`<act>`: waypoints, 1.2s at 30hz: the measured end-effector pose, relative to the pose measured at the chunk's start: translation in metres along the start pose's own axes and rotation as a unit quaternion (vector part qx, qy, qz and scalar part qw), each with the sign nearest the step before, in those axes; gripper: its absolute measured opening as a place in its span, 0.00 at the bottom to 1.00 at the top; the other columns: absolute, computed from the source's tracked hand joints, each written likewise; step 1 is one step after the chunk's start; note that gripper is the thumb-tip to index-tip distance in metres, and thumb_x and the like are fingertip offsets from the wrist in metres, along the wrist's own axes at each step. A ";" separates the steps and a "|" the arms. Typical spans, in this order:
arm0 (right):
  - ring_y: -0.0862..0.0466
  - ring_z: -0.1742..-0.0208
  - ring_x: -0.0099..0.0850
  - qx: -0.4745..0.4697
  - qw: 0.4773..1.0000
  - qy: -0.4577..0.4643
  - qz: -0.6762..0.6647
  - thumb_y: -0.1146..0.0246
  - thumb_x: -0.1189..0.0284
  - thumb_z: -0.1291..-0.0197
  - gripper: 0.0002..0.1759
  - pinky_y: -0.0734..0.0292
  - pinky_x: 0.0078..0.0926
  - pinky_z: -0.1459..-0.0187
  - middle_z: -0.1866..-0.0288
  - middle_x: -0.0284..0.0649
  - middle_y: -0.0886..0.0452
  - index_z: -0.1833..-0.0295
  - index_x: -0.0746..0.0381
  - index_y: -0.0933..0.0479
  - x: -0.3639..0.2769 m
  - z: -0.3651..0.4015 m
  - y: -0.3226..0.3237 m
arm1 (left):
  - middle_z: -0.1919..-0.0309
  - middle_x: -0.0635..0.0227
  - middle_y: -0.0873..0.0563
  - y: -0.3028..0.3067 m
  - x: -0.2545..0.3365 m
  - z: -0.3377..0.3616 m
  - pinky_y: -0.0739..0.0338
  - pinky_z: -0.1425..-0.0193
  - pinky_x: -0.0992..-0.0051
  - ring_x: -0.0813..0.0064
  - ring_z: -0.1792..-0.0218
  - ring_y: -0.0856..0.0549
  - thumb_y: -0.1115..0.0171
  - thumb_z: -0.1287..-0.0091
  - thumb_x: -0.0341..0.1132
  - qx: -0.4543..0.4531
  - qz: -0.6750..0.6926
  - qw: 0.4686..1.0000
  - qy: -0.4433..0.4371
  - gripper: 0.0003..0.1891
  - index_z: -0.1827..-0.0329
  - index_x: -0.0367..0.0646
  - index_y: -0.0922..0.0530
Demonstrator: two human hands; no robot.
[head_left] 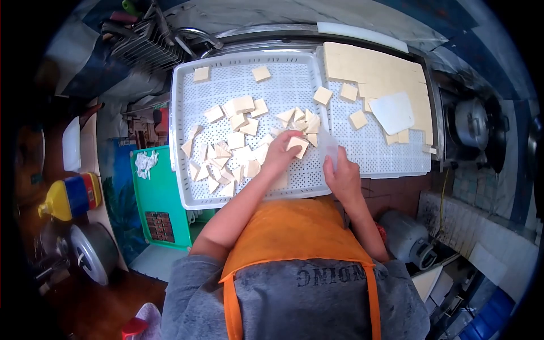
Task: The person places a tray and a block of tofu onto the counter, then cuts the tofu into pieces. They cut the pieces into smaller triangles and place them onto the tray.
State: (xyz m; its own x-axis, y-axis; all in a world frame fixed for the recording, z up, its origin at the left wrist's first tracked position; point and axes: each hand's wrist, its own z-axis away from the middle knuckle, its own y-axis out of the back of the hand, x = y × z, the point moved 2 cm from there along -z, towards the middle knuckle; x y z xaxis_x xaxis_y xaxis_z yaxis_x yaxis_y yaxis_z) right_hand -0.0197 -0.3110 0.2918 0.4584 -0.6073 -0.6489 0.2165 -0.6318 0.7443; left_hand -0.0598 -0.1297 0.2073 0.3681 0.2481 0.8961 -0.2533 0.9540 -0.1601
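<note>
Grey shirt (306, 311) lay nearest; L hand (280, 153) pinched pale sq. (298, 147), R hand (343, 177) gripped flat blade (327, 141): prob. cutting step, next cut needing steady L hold.

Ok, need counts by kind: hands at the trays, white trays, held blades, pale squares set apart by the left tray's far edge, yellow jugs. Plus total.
Hands: 2 (left hand, right hand)
White trays: 2 (left tray, right tray)
Blade: 1
Far-edge squares: 2 (left square, right square)
Yellow jug: 1
Total: 8
</note>
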 end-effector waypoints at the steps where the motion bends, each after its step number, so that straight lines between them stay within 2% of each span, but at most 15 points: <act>1: 0.19 0.80 0.50 -0.005 0.999 0.029 0.018 0.38 0.73 0.38 0.13 0.25 0.45 0.78 0.81 0.50 0.22 0.51 0.67 0.28 -0.007 -0.001 -0.003 | 0.49 0.73 0.17 0.000 0.000 -0.001 0.26 0.60 0.86 0.88 0.56 0.20 0.40 0.33 0.22 0.028 0.049 0.998 -0.042 0.22 0.36 0.45 0.25; 4: 0.20 0.80 0.53 -0.060 0.997 0.048 0.028 0.38 0.73 0.38 0.11 0.26 0.47 0.78 0.81 0.51 0.23 0.53 0.66 0.28 -0.028 0.000 -0.010 | 0.52 0.72 0.15 0.005 0.009 0.004 0.25 0.59 0.85 0.86 0.56 0.18 0.41 0.33 0.21 0.033 0.118 0.990 0.071 0.21 0.37 0.43 0.25; 5: 0.21 0.82 0.53 -0.064 0.996 0.057 0.025 0.38 0.74 0.38 0.11 0.26 0.48 0.79 0.83 0.50 0.24 0.53 0.65 0.29 -0.030 0.001 -0.015 | 0.53 0.72 0.14 0.007 0.010 0.004 0.23 0.56 0.84 0.84 0.55 0.17 0.42 0.33 0.21 0.035 0.127 0.988 0.082 0.21 0.36 0.42 0.27; 14: 0.21 0.81 0.52 -0.097 0.992 0.069 0.044 0.40 0.76 0.38 0.13 0.26 0.48 0.78 0.82 0.51 0.23 0.50 0.67 0.31 -0.040 0.001 -0.029 | 0.50 0.67 0.15 -0.001 0.013 0.014 0.22 0.49 0.80 0.80 0.52 0.17 0.46 0.33 0.20 0.021 0.217 0.975 0.046 0.21 0.36 0.40 0.29; 23: 0.19 0.79 0.51 -0.130 0.983 0.044 0.119 0.42 0.73 0.35 0.13 0.25 0.48 0.76 0.81 0.52 0.22 0.49 0.68 0.32 -0.010 0.007 -0.067 | 0.48 0.65 0.16 -0.008 -0.013 0.006 0.24 0.44 0.77 0.76 0.48 0.18 0.43 0.34 0.21 0.011 0.174 0.985 0.014 0.20 0.38 0.35 0.28; 26: 0.18 0.76 0.54 -0.114 0.993 -0.005 0.012 0.41 0.72 0.36 0.12 0.24 0.49 0.75 0.79 0.54 0.21 0.51 0.65 0.31 -0.002 0.008 -0.055 | 0.48 0.60 0.16 0.001 0.004 0.009 0.23 0.42 0.72 0.68 0.48 0.17 0.41 0.36 0.21 -0.006 0.067 0.998 0.005 0.18 0.41 0.35 0.24; 27: 0.18 0.75 0.55 -0.107 0.994 -0.016 -0.002 0.41 0.72 0.36 0.12 0.24 0.49 0.74 0.78 0.55 0.21 0.51 0.66 0.30 -0.001 0.008 -0.047 | 0.48 0.59 0.16 0.009 0.013 0.011 0.24 0.42 0.70 0.65 0.47 0.17 0.40 0.36 0.22 0.030 -0.067 0.995 -0.067 0.18 0.43 0.35 0.23; 28: 0.18 0.75 0.56 -0.101 0.994 -0.028 -0.016 0.41 0.72 0.36 0.12 0.24 0.49 0.73 0.78 0.55 0.21 0.51 0.66 0.30 -0.001 0.008 -0.037 | 0.48 0.58 0.17 0.018 0.023 0.016 0.24 0.41 0.68 0.61 0.47 0.18 0.39 0.37 0.22 0.066 -0.199 0.968 -0.137 0.17 0.44 0.36 0.22; 29: 0.18 0.74 0.56 -0.094 0.994 -0.041 -0.029 0.41 0.72 0.35 0.12 0.24 0.49 0.72 0.78 0.56 0.21 0.51 0.66 0.30 0.001 0.009 -0.029 | 0.49 0.57 0.17 0.027 0.034 0.022 0.24 0.40 0.66 0.57 0.46 0.19 0.38 0.38 0.23 0.099 -0.327 0.918 -0.202 0.16 0.45 0.36 0.21; 30: 0.18 0.74 0.56 -0.087 0.995 -0.047 -0.026 0.41 0.72 0.35 0.12 0.24 0.49 0.72 0.77 0.56 0.21 0.50 0.66 0.30 0.006 0.010 -0.026 | 0.52 0.56 0.19 0.037 0.050 0.029 0.24 0.43 0.62 0.53 0.47 0.21 0.33 0.41 0.27 0.139 -0.426 0.861 -0.241 0.15 0.50 0.38 0.19; 32: 0.18 0.74 0.57 -0.071 0.995 -0.061 -0.019 0.41 0.72 0.35 0.13 0.24 0.50 0.73 0.77 0.57 0.21 0.50 0.68 0.30 0.016 0.012 -0.021 | 0.55 0.57 0.21 0.060 0.046 0.031 0.24 0.48 0.62 0.56 0.50 0.23 0.30 0.44 0.30 0.120 -0.587 0.782 -0.172 0.15 0.54 0.37 0.19; 35: 0.18 0.74 0.57 -0.073 0.996 -0.049 -0.007 0.40 0.72 0.36 0.14 0.24 0.49 0.72 0.77 0.57 0.21 0.50 0.68 0.30 0.023 0.010 -0.023 | 0.58 0.57 0.20 0.067 0.024 0.040 0.24 0.52 0.61 0.56 0.54 0.22 0.28 0.47 0.31 0.104 -0.652 0.739 -0.135 0.17 0.55 0.36 0.21; 36: 0.18 0.74 0.57 -0.073 0.996 -0.044 -0.008 0.40 0.72 0.36 0.14 0.24 0.49 0.72 0.77 0.57 0.21 0.50 0.68 0.30 0.020 0.007 -0.024 | 0.59 0.57 0.20 0.066 0.023 0.043 0.24 0.52 0.61 0.56 0.55 0.22 0.28 0.48 0.31 0.098 -0.638 0.751 -0.137 0.18 0.55 0.36 0.21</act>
State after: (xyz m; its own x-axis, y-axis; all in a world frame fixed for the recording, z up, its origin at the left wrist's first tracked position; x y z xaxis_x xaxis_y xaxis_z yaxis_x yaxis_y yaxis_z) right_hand -0.0220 -0.3112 0.2603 0.3779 -0.6420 -0.6671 0.3492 -0.5685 0.7449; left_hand -0.1065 -0.0680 0.2351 0.2330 -0.9171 0.3234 0.0127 0.3354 0.9420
